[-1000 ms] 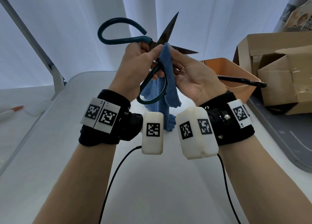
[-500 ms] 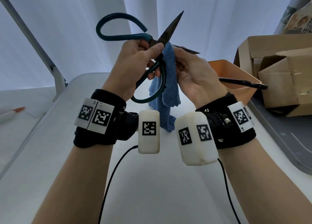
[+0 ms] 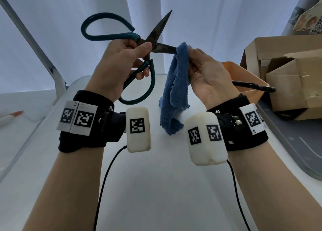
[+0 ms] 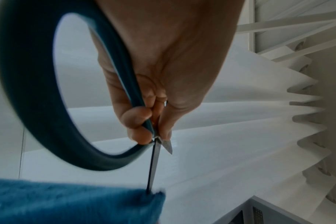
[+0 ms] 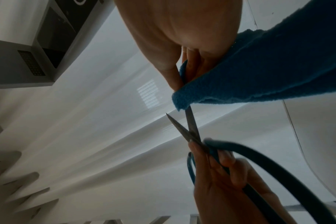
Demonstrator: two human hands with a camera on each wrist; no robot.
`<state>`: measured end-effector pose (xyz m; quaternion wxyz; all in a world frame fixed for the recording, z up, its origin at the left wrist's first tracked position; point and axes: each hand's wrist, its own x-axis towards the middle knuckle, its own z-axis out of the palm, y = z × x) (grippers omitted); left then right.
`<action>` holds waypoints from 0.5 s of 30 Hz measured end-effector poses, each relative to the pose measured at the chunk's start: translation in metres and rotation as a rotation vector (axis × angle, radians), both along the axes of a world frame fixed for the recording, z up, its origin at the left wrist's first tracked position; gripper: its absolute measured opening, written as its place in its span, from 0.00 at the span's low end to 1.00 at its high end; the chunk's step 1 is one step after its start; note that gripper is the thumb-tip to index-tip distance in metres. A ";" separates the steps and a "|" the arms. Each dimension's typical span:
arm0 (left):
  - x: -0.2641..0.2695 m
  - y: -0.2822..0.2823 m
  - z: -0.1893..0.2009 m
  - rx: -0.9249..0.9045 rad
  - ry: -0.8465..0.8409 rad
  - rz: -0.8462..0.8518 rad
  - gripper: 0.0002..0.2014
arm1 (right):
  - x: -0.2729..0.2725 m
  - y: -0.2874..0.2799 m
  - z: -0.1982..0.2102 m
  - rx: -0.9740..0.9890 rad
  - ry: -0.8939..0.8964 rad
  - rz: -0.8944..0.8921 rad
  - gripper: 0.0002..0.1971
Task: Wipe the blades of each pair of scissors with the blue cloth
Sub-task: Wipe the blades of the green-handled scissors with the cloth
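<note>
The left hand (image 3: 120,65) was curled around the teal-handled scissors (image 3: 142,44) near the pivot, thumb pressed on top and fingers wrapped round the lower handle loop, holding them up in the upper middle of the head view with the blades spread apart. The right hand (image 3: 207,74) pinched the blue cloth (image 3: 176,91) between thumb and fingers around the tip of the lower, nearly level blade; the rest of the cloth hung loose toward the counter (image 3: 156,187). The upper blade pointed up and to the right, bare and clear of the cloth.

Both hands were raised well above the white counter, whose rounded far edge showed behind them in the middle of the frame. At the right edge sat an orange bin (image 3: 244,77) with a black-handled tool (image 3: 252,87) resting across its rim, and beside it cardboard boxes (image 3: 287,74).

The blades looked dark, dull and spotted, tapering to sharp points; the handles were large rounded loops in matte teal. The cloth was a soft, nappy terry with ragged edges.
</note>
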<state>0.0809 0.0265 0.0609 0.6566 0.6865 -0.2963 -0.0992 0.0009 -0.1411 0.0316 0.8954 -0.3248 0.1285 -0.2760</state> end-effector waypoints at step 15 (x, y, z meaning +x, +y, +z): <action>0.017 0.034 0.009 0.207 -0.033 -0.010 0.06 | -0.011 -0.002 0.014 -0.176 0.028 0.121 0.10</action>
